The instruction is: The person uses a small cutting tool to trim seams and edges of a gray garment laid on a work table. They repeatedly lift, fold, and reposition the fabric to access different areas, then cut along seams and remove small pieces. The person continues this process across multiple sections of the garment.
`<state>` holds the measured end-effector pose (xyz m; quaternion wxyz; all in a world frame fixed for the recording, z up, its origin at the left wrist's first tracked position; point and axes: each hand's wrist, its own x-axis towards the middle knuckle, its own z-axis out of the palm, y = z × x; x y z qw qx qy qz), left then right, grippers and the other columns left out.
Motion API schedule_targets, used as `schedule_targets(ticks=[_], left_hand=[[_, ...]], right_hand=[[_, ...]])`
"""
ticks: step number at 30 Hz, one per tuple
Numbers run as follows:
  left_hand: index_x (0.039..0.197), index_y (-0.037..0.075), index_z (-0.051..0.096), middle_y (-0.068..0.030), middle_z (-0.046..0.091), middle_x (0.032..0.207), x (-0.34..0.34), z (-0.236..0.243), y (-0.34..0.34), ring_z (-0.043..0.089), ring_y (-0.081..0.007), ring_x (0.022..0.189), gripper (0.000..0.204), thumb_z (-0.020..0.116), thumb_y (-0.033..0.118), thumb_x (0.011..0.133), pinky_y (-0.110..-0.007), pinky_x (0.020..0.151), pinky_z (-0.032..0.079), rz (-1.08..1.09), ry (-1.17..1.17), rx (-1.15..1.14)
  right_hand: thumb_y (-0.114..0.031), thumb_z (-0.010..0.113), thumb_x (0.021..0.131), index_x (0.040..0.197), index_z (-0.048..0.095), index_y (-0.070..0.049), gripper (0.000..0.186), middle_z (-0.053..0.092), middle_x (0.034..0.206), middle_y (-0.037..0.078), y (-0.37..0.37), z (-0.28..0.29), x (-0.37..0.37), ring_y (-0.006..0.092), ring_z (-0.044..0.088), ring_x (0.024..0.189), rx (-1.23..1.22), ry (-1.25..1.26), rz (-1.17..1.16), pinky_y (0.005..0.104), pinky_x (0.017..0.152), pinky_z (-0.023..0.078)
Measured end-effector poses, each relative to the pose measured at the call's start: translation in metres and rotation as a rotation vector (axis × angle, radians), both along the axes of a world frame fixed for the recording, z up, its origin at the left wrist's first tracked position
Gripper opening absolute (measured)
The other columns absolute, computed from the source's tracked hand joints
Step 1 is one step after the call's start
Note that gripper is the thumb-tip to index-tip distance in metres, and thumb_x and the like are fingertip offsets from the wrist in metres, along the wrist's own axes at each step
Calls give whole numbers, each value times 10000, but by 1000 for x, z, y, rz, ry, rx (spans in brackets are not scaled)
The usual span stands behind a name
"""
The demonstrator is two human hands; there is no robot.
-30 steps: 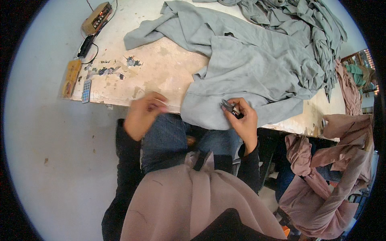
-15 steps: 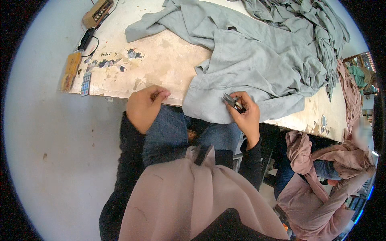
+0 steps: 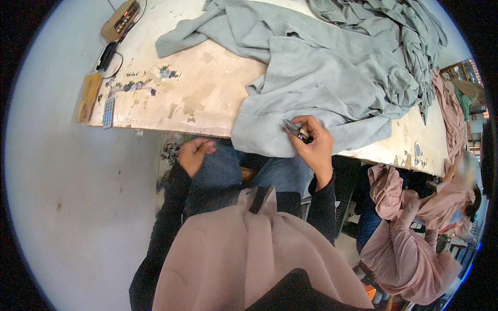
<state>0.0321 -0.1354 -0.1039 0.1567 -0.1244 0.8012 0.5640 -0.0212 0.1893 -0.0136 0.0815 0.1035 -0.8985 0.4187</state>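
Observation:
My right hand (image 3: 317,147) is closed round a small pair of dark thread snips (image 3: 304,136), their blades pointing left above the near edge of a grey-green cloth garment (image 3: 321,78). Wrinkled and spread out, the garment reaches the front of the worn table (image 3: 207,88) and hangs a little over it, above my lap. My left hand (image 3: 193,155) is just below the table's front edge, left of the garment and apart from it. Its fingers are curled together, and whatever they may hold is too small to make out.
More grey-green cloth (image 3: 384,26) is heaped at the far right. Along the table's left side lie a brown box-shaped device (image 3: 119,22), a black device with a cable (image 3: 107,56), a yellowish block (image 3: 89,98) and a remote control (image 3: 108,113). Another person (image 3: 410,259) sits at right with pinkish cloth.
My left hand has dropped from the table edge to below it, toward my lap. The right hand still grips the snips, nearly unmoved. The person at right has leaned over.

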Motion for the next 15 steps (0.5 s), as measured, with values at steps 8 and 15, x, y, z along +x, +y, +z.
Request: schedule_targets(ticks=[8, 15], left_hand=[[1104, 36, 662, -20, 691, 991, 18, 11, 43, 612, -114, 1053, 255, 734, 221, 945, -301, 968, 476, -282, 5, 549], [1029, 16, 657, -169, 706, 917, 18, 101, 46, 689, -338, 869, 240, 627, 250, 986, -438, 740, 526, -790, 199, -281]], right_hand=[[-236, 784, 748, 992, 672, -121, 292, 683, 743, 97, 0, 22, 31, 301, 691, 660, 159, -152, 61, 381, 601, 518], [25, 616, 702, 1002, 713, -21, 319, 730, 860, 103, 62, 34, 71, 168, 673, 737, -121, -36, -101, 277, 723, 513]])
